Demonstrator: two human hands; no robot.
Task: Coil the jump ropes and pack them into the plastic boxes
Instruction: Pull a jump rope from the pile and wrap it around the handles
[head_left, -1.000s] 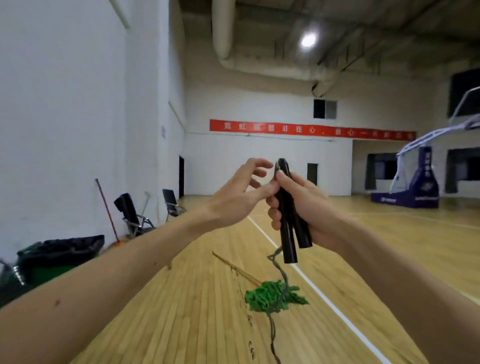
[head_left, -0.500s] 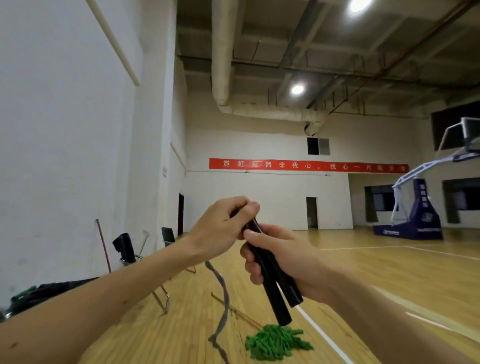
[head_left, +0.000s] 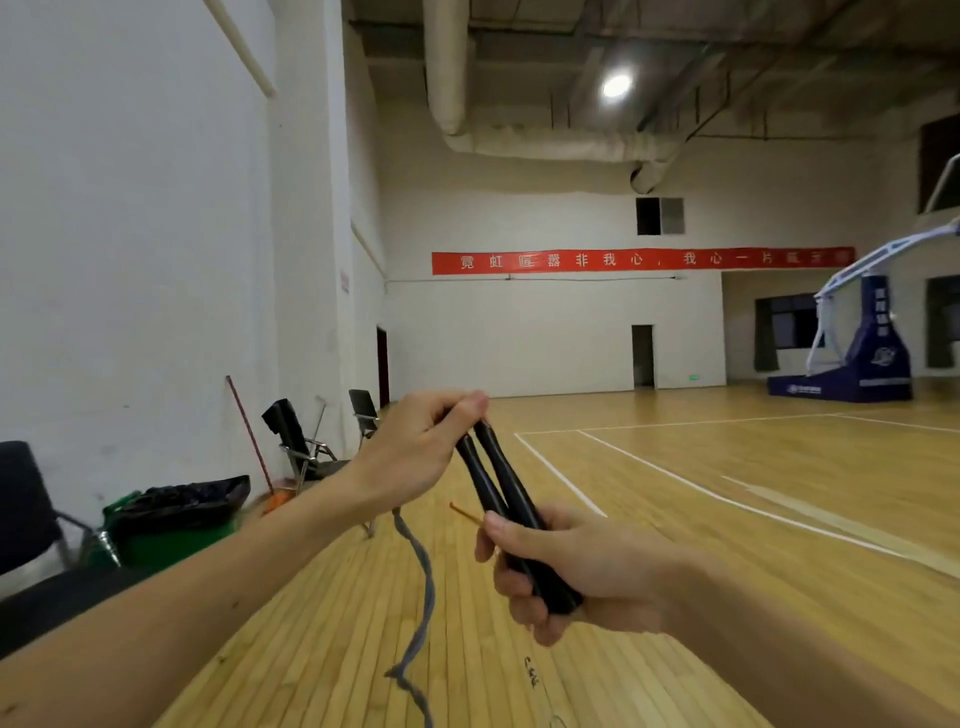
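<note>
On wall (head_left: 519, 338): banner (head_left: 643, 260) w/ "非我心"

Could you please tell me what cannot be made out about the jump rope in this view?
Head view:
Top ends of the black handles, and where the rope joins them: hidden inside the left hand.
Handles' lower parts: mostly wrapped by the right hand.
Rope's far end: cut off by the bottom edge.
Plastic boxes: none in frame.
</note>
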